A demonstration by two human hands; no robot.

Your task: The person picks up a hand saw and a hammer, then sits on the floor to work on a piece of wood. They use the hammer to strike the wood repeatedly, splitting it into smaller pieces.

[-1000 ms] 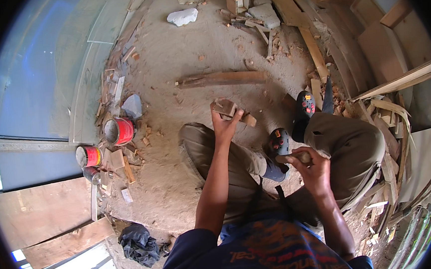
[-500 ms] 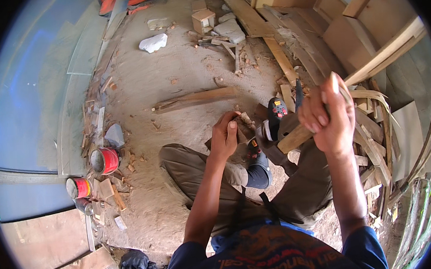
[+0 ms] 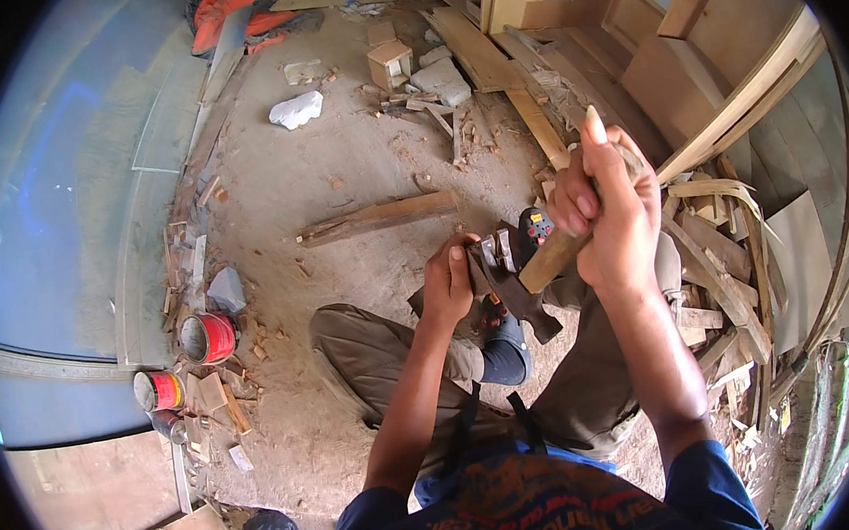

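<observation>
My right hand (image 3: 609,198) is closed round the thick wooden handle of a tool (image 3: 554,259), its thumb pointing up. A dark, narrow head (image 3: 538,318) shows at the handle's lower end; whether it is a hammer or a hatchet is unclear. My left hand (image 3: 448,281) grips a dark brown piece of wood (image 3: 479,273) over my bent legs. Its far end lies close beside the tool's head, and I cannot tell whether they touch. Pale, shiny patches (image 3: 497,251) show there. My fingers hide much of the wood.
A wooden plank (image 3: 379,218) lies on the dusty floor ahead. Two red cans (image 3: 215,339) (image 3: 165,390) stand at the left among wood scraps. A white stone (image 3: 297,110) and a small wooden box (image 3: 391,63) sit farther off. Boards and wood strips (image 3: 721,279) crowd the right side.
My right hand has moved left with the tool, bringing its dark head nearer the wood in my left hand. My left hand keeps its grip, nearly in place. The view has shifted slightly.
</observation>
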